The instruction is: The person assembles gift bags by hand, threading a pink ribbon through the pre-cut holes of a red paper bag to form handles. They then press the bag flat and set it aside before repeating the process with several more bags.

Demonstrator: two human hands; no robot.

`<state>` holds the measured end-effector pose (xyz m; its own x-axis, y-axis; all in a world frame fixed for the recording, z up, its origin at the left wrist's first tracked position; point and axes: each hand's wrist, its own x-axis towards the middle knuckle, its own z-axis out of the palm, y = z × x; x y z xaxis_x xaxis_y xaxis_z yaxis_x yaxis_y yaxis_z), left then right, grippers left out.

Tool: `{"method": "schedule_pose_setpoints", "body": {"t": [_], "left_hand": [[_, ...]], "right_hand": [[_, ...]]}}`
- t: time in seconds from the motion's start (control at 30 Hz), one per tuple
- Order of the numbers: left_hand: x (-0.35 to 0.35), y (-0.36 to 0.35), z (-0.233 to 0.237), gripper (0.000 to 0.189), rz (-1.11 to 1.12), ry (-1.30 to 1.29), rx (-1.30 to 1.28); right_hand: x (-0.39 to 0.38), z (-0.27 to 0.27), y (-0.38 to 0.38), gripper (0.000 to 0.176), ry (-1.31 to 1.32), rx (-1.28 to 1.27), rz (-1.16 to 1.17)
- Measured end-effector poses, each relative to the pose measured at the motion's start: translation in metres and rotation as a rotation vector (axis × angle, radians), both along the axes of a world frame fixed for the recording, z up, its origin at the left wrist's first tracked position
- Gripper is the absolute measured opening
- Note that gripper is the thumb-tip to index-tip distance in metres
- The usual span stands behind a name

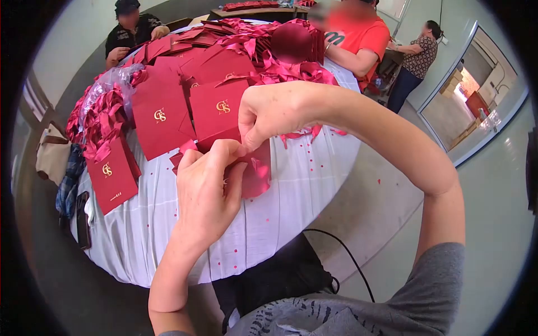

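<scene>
My left hand [206, 187] is closed, thumb and fingers pinching a shiny pink ribbon [259, 175] whose loose part hangs down beside it. Arched over from the right, my right hand [273, 112] meets it at the fingertips and pinches too, apparently on the same ribbon. Just behind them is a dark red paper bag [224, 135], mostly covered by my hands. Close by lie a red bag with a gold monogram [161, 115] and another one [220, 106] beside it. What exactly sits between my fingertips is hidden.
A round table with white cloth [286, 215] holds piles of red bags and pink ribbons [103, 120]. A phone [83, 221] lies at its left edge. People sit across from me, one in a red shirt [361, 36]; another person [417, 59] stands right. A cable [350, 253] hangs below.
</scene>
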<state>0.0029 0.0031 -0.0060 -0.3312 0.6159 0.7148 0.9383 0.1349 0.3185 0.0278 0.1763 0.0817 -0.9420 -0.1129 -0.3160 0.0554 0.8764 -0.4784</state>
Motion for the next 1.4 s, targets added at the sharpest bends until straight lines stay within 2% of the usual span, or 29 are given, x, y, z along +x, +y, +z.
{"method": "schedule_pose_setpoints", "body": {"t": [0.2, 0.27, 0.3, 0.33, 0.4, 0.43, 0.47, 0.57, 0.6, 0.67, 0.8, 0.87, 0.9, 0.97, 1.0, 1.07, 1.17, 1.2, 1.23, 1.3, 1.33, 1.37, 1.4], "left_hand": [[0.0, 0.0, 0.003, 0.022, 0.002, -0.025, -0.016], [-0.001, 0.0, 0.004, 0.022, -0.001, -0.03, -0.013], [-0.002, 0.001, 0.004, 0.021, -0.001, -0.035, -0.011], [-0.002, 0.002, 0.004, 0.022, 0.008, -0.029, 0.006], [-0.001, -0.001, 0.005, 0.023, -0.066, -0.077, -0.063], [0.005, -0.001, 0.007, 0.024, -0.035, -0.08, -0.074], [0.003, 0.001, 0.005, 0.023, -0.032, -0.068, -0.045], [0.002, 0.004, 0.007, 0.023, -0.023, -0.052, -0.014], [0.002, 0.003, 0.007, 0.022, -0.027, -0.07, -0.033], [0.003, 0.001, 0.008, 0.022, -0.035, -0.086, -0.053], [0.004, -0.001, 0.011, 0.019, -0.03, -0.096, -0.066], [0.004, -0.004, 0.014, 0.014, -0.046, -0.214, -0.141], [0.004, -0.004, 0.014, 0.012, -0.033, -0.209, -0.14], [0.002, -0.003, 0.013, 0.014, -0.062, -0.177, -0.12], [0.001, -0.003, 0.013, 0.018, -0.089, -0.145, -0.103], [0.004, -0.003, 0.017, 0.022, -0.073, -0.105, -0.106], [0.004, -0.002, 0.015, 0.029, -0.053, -0.056, -0.126], [0.003, -0.001, 0.013, 0.031, -0.035, -0.048, -0.133], [0.003, 0.001, 0.012, 0.025, -0.02, -0.026, -0.1], [0.004, 0.001, 0.009, 0.022, 0.01, -0.01, -0.121], [0.004, 0.002, 0.008, 0.019, 0.036, 0.004, -0.143], [0.004, 0.004, 0.006, 0.015, 0.037, 0.026, -0.106], [0.004, 0.005, 0.004, 0.015, 0.033, 0.025, -0.106]], "right_hand": [[0.005, -0.023, 0.004, 0.017, 0.134, -0.126, -0.065], [0.006, -0.028, 0.004, 0.017, 0.205, -0.236, -0.12], [0.003, -0.035, 0.005, 0.017, 0.39, -0.225, -0.037], [0.0, -0.037, 0.009, 0.017, 0.392, -0.223, -0.042], [-0.005, -0.032, 0.013, 0.018, 0.464, -0.286, -0.099], [-0.004, -0.019, 0.015, 0.02, 0.454, -0.329, -0.217], [-0.005, -0.015, 0.019, 0.022, 0.526, -0.321, -0.157], [-0.01, -0.017, 0.026, 0.022, 0.519, -0.269, -0.138], [-0.01, -0.015, 0.026, 0.021, 0.475, -0.288, -0.225], [-0.022, -0.025, 0.036, 0.019, 0.553, -0.485, -0.329], [-0.021, -0.027, 0.055, 0.016, 0.659, -0.839, -0.331], [-0.023, -0.044, 0.06, 0.021, 0.596, -0.851, -0.36], [-0.018, -0.049, 0.056, 0.027, 0.479, -1.032, -0.352], [-0.01, -0.063, 0.061, 0.03, 0.259, -1.363, -0.162], [-0.007, -0.067, 0.06, 0.033, 0.196, -1.327, -0.05], [0.006, -0.076, 0.053, 0.038, 0.146, -1.1, -0.029], [0.012, -0.076, 0.038, 0.033, 0.196, -1.025, 0.061], [0.016, -0.073, 0.032, 0.027, 0.254, -1.017, -0.005], [0.016, -0.074, 0.031, 0.027, 0.254, -1.017, -0.004], [0.012, -0.078, 0.028, 0.022, 0.384, -0.915, -0.11], [0.006, -0.084, 0.023, 0.019, 0.608, -0.877, -0.098], [0.007, -0.087, 0.02, 0.019, 0.609, -0.877, -0.1], [0.011, -0.083, 0.014, 0.021, 0.717, -0.8, -0.146]]}}
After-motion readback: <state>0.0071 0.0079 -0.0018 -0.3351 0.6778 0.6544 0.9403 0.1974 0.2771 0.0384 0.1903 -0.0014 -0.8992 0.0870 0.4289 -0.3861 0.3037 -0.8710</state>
